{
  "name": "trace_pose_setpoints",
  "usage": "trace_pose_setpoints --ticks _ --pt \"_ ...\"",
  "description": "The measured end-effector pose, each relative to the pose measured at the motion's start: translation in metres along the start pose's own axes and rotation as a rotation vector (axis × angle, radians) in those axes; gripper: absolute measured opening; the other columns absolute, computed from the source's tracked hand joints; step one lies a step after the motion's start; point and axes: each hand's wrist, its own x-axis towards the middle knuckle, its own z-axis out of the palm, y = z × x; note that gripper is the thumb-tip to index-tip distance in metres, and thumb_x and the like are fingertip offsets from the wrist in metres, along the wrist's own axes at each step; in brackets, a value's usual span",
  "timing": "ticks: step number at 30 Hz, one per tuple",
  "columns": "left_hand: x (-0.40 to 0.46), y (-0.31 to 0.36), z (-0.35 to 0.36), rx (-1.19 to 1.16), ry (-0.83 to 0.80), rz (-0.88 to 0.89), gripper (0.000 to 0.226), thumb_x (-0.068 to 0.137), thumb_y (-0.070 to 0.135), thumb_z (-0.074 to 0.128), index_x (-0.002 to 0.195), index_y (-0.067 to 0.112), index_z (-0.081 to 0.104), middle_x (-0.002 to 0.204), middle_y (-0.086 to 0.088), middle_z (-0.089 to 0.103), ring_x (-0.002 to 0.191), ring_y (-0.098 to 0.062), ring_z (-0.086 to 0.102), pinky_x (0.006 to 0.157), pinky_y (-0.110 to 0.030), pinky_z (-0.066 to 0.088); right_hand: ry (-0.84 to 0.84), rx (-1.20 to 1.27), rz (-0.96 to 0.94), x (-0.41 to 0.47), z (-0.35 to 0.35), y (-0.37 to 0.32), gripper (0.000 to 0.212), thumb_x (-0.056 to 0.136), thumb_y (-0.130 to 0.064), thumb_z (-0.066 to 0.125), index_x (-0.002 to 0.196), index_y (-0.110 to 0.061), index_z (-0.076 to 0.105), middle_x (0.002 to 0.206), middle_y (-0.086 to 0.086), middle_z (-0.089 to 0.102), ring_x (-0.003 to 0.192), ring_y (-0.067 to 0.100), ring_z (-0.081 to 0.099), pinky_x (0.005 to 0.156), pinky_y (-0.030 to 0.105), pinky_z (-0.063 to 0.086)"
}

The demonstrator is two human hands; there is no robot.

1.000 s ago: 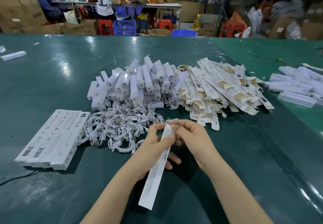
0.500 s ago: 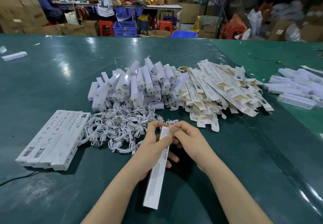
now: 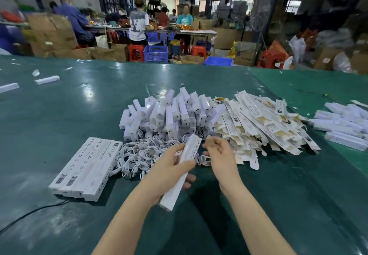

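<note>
**Closing a slim white carton (image 3: 188, 149) above the green desk (image 3: 79, 105).**

The left hand (image 3: 169, 169) grips the carton at mid-length, tilted, with its far end over a tangle of white cables (image 3: 139, 155). The right hand (image 3: 219, 155) sits just beside that end, fingers curled in, with nothing visible in them. To do the step well, the end flap should probably be tucked square before the carton joins the packed cartons (image 3: 87, 165) at left. The carton is long, narrow and white, with small grey print. Flat carton blanks (image 3: 258, 123) lie beyond.

smooth white cardboard box (image 3: 180, 172), glossy green table covering (image 3: 79, 99), glossy plastic cables (image 3: 139, 155)
</note>
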Motion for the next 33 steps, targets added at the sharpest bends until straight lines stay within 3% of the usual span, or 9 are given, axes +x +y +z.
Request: trace_pose_setpoints --ticks 2,4,8,11,14,17,24,29,33 --pt "-0.006 0.008 -0.020 0.215 0.154 0.092 0.053 0.093 0.028 0.065 0.140 0.033 0.043 0.117 0.003 0.068 0.093 -0.018 0.072 0.079 -0.039 0.059 0.044 -0.019 -0.031 0.001 0.014 0.001 0.007 0.099 -0.029 0.050 0.100 -0.035 0.052 0.107 -0.008 0.063 0.097 0.011 0.061 0.077 0.024 0.046" --pt "-0.013 0.011 -0.042 0.488 0.320 0.172 0.061 0.091 0.034 0.067 0.145 0.032 0.039 0.131 0.011 0.058 0.109 -0.008 0.059 0.080 -0.024 0.049 0.064 -0.064 -0.089 -0.003 0.024 0.004 0.012 0.099 -0.025 0.049 0.098 -0.037 0.050 0.100 -0.014 0.062 0.086 -0.003 0.059 0.066 0.011 0.041" --pt "-0.018 0.009 -0.084 0.601 0.604 0.092 0.049 0.088 0.031 0.069 0.132 0.018 0.051 0.115 0.001 0.061 0.097 -0.016 0.051 0.073 -0.028 0.033 0.083 -0.135 -0.213 -0.013 0.031 0.014 0.023 0.096 -0.015 0.052 0.102 -0.038 0.049 0.091 -0.013 0.059 0.078 -0.012 0.054 0.063 0.003 0.039" --pt "-0.010 0.004 -0.112 0.767 0.754 0.028 0.028 0.089 0.020 0.062 0.115 0.010 0.057 0.103 -0.008 0.063 0.088 -0.027 0.049 0.069 -0.033 0.034 0.097 -0.208 -0.298 -0.016 0.030 0.020 0.026 0.096 -0.013 0.052 0.105 -0.037 0.047 0.089 -0.014 0.057 0.083 -0.003 0.055 0.068 0.009 0.041" --pt "-0.001 -0.004 -0.130 0.886 0.790 -0.078 0.026 0.091 0.007 0.053 0.116 0.001 0.055 0.111 -0.020 0.057 0.100 -0.038 0.050 0.074 -0.037 0.038 0.080 -0.267 -0.321 -0.017 0.028 0.025 0.023 0.096 -0.013 0.051 0.112 -0.029 0.051 0.092 -0.014 0.057 0.091 0.008 0.054 0.074 0.019 0.040" --pt "0.006 -0.015 -0.135 0.998 0.737 -0.209 0.026 0.092 0.004 0.050 0.117 0.000 0.053 0.115 -0.019 0.054 0.108 -0.037 0.049 0.078 -0.039 0.041 0.068 -0.285 -0.319 -0.018 0.026 0.029 0.022 0.096 -0.013 0.052 0.112 -0.028 0.051 0.094 -0.013 0.057 0.092 0.014 0.054 0.075 0.024 0.040" --pt "0.011 -0.021 -0.141 0.977 0.783 -0.224 0.007 0.085 -0.001 0.047 0.087 0.006 0.047 0.099 -0.016 0.055 0.089 -0.032 0.046 0.075 -0.037 0.038 0.072 -0.236 -0.275 -0.019 0.022 0.031 0.027 0.095 -0.007 0.051 0.111 -0.029 0.051 0.093 -0.008 0.060 0.092 0.019 0.055 0.079 0.027 0.042" --pt "0.012 -0.019 -0.177 1.008 0.918 -0.324 0.021 0.089 0.001 0.049 0.106 0.007 0.059 0.113 -0.016 0.055 0.112 -0.038 0.049 0.092 -0.046 0.037 0.076 -0.223 -0.270 -0.020 0.020 0.032 0.024 0.096 -0.008 0.051 0.112 -0.027 0.052 0.092 -0.007 0.060 0.088 0.016 0.054 0.078 0.026 0.041" --pt "0.012 -0.030 -0.202 1.013 0.919 -0.441 0.022 0.089 0.001 0.047 0.102 0.008 0.063 0.115 -0.015 0.056 0.113 -0.037 0.048 0.093 -0.044 0.034 0.093 -0.213 -0.262 -0.020 0.019 0.032 0.024 0.095 -0.008 0.052 0.112 -0.026 0.053 0.091 -0.008 0.060 0.079 0.011 0.052 0.074 0.024 0.041"
